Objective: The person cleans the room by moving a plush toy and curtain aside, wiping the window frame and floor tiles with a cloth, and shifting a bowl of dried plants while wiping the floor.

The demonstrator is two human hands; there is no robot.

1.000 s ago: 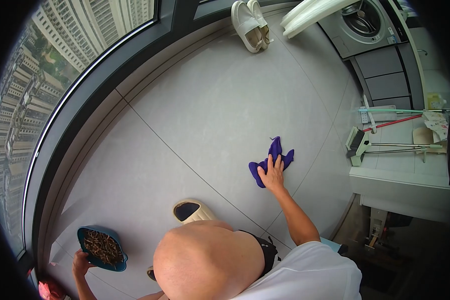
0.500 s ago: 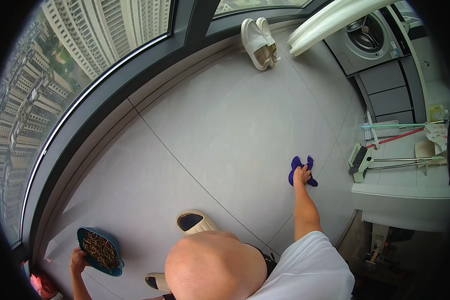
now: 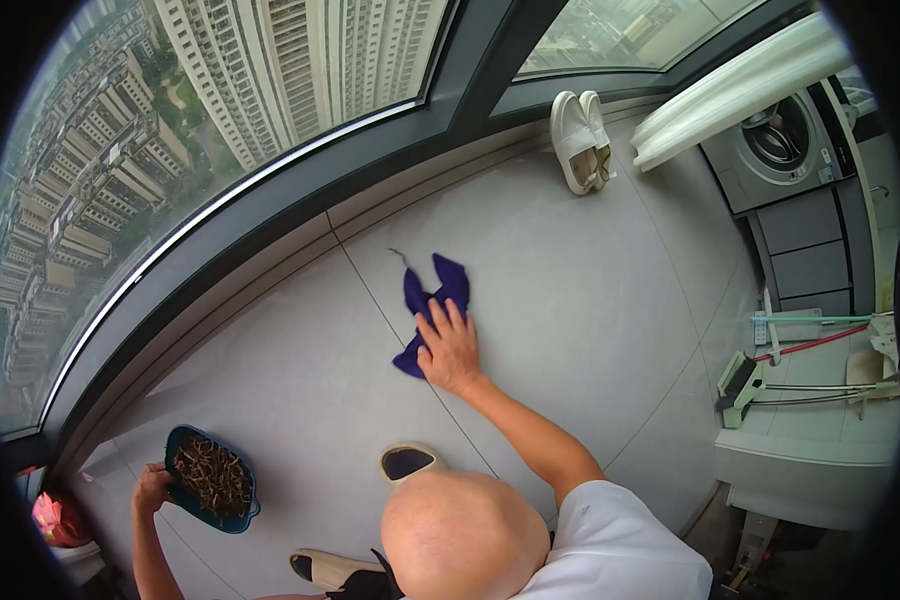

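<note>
Purple cloth: spread in uneven folds on the grey tiled floor (image 3: 570, 290), partly over a dark tile seam (image 3: 470, 437); the cloth (image 3: 450, 282) has swung from the tool side of the floor across towards the window.
Right hand: the right hand (image 3: 450, 350) lies on the cloth, fingers spread, its grip wide and pressing down rather than closed round the fabric.
What the shift means: the cloth appears to be sliding under the palm in a broad sweep, now reaching a stretch of tile nearer the window ledge.
Dark strand: a thin strand (image 3: 397, 253) shows just beyond one cloth tip; whether it is attached, I cannot tell.
Left hand: the left hand (image 3: 151, 490) has its grip closed on the near edge of a blue container (image 3: 254, 506), still held well apart from the cloth.
Container: dry brown twig-like bits (image 3: 210, 475) fill much of it, and it looks slightly tilted.
Slippers: one beige slipper (image 3: 407, 463) lies between cloth and knee (image 3: 465, 530), another (image 3: 340, 568) nearer the container.
Edges: white shoes (image 3: 575, 145) rest by the window, a washing machine (image 3: 775, 150) stands beyond, and a pale green floor tool (image 3: 738, 390) is at the right.
</note>
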